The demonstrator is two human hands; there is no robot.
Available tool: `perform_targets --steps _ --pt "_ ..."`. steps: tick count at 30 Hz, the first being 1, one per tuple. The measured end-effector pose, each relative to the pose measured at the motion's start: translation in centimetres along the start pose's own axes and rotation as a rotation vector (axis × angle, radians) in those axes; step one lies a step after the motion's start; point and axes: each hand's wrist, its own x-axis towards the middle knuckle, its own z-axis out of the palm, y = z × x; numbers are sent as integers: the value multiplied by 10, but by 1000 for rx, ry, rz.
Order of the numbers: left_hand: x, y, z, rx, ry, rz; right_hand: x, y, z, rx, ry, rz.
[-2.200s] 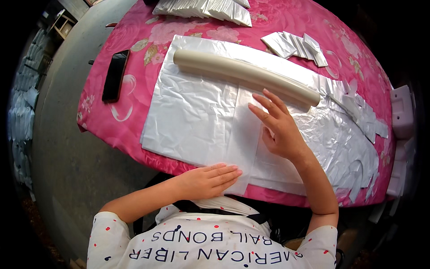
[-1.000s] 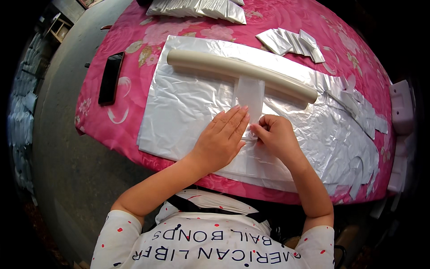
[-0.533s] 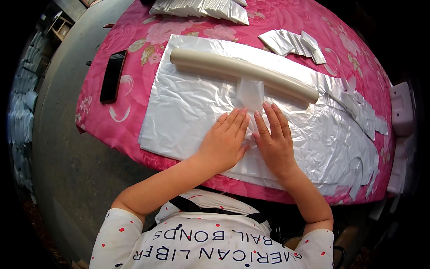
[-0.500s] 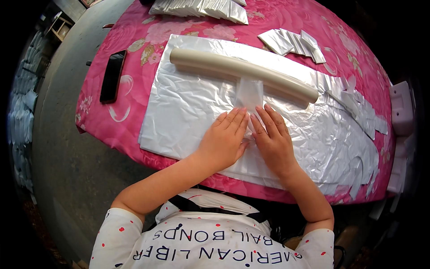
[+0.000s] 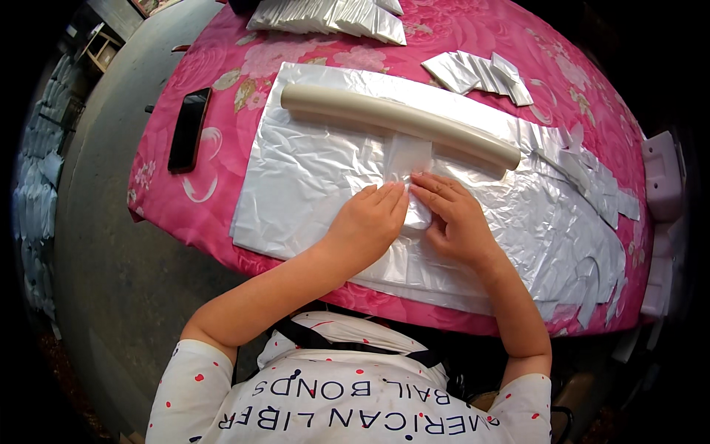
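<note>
A narrow folded plastic bag [image 5: 409,154], thin and translucent white, lies lengthwise in front of me on a stack of large plastic sheets [image 5: 296,192]. Both hands meet over its near part, fingertips almost touching. My left hand [image 5: 371,222] has its fingers together on the bag's left side, its thumb hidden. From the right, my right hand [image 5: 452,214] bends its fingers onto the same fold, thumb tucked toward the palm. A shiny folded part of the bag shows between the hands. Just beyond, a long cream tube [image 5: 399,122] rests across the sheets, over the bag's far end.
A pink floral cloth covers the table [image 5: 166,214]. At the left lies a black phone [image 5: 189,131]. Rows of folded plastic packets [image 5: 325,16] sit at the far edge, with a smaller group [image 5: 481,74] at far right. Torn plastic scraps [image 5: 584,177] lie right; a pale plastic chair [image 5: 660,177] stands beyond.
My right hand's fingers have gone from spread and flat to drawn together and bent at the fold. The left thumb has slipped out of sight, and a folded part now shows between the hands.
</note>
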Motion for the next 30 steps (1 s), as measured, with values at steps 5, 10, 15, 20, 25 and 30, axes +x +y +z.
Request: perform_targets --steps 5,10,15,20,25,30 --pt "-32 14 -8 -195 108 121 -18 -14 5 -85 43 -175" --pt "-48 9 -7 -157 109 135 -35 -28 12 -34 19 -196" --pt "-49 6 -2 -150 137 139 -34 -25 7 8 23 -115" --pt "-43 9 -3 -380 189 -107 -24 -23 8 258 39 212" --pt "-16 0 -8 -532 -6 -533 1 -23 -1 372 -135 707" --pt "-2 -10 -7 -619 -41 -658 27 -21 -10 433 -300 896"
